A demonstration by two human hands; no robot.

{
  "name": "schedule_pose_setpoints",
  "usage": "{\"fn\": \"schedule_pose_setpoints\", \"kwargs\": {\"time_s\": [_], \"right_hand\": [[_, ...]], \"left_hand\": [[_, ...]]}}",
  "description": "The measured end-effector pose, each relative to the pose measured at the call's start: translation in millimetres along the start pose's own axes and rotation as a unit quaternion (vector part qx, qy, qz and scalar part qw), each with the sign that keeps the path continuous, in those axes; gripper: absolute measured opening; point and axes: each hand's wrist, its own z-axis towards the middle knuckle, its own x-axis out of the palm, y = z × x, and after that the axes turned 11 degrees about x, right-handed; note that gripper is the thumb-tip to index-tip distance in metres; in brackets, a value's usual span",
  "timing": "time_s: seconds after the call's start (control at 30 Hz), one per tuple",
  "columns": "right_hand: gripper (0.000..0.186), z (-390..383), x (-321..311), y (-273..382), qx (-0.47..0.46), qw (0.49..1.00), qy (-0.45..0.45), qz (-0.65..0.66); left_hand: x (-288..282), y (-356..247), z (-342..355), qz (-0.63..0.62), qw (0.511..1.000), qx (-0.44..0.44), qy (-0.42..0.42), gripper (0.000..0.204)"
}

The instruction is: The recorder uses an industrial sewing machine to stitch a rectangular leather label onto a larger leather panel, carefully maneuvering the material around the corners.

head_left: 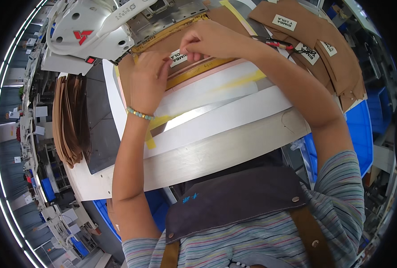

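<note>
A white label (177,58) with dark print lies on a brown fabric piece (158,50) inside a yellow-edged frame (196,73). My left hand (150,78), with a beaded bracelet at its wrist, has its fingers closed at the label's left end. From the other side my right hand (209,41) reaches in, thumb and fingers pinched at the label's right end. The fingers cover both ends of the label, so their exact grip is partly hidden. Just beyond and to the left stands the white head of a sewing machine (89,35).
Brown fabric pieces with white labels (314,47) are piled at the right, with red-and-black handled snips (274,42) by them. A stack of folded brown pieces (69,118) stands at the left. A blue crate (359,134) sits below the table's right side. The pale table edge (225,154) runs before me.
</note>
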Motion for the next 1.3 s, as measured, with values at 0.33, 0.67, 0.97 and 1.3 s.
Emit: {"fn": "schedule_pose_setpoints", "kwargs": {"time_s": [0.33, 0.67, 0.97, 1.3], "right_hand": [[0.016, 75, -3, 7, -0.079, 0.966, -0.049, -0.241], [0.016, 109, 6, -27, -0.165, 0.963, -0.170, -0.130], [0.022, 71, -3, 20, -0.141, 0.986, 0.014, -0.088], [0.020, 82, 2, -36, -0.145, 0.980, -0.073, -0.113]], "left_hand": [[-13, 4, -4, -0.027, 0.979, -0.202, -0.028, 0.008], [-23, 1, -46, -0.298, 0.865, -0.395, -0.083, 0.017], [-40, -7, -38, -0.436, 0.782, -0.413, -0.167, 0.020], [-73, -26, -18, -0.543, 0.795, -0.216, -0.164, 0.013]]}}
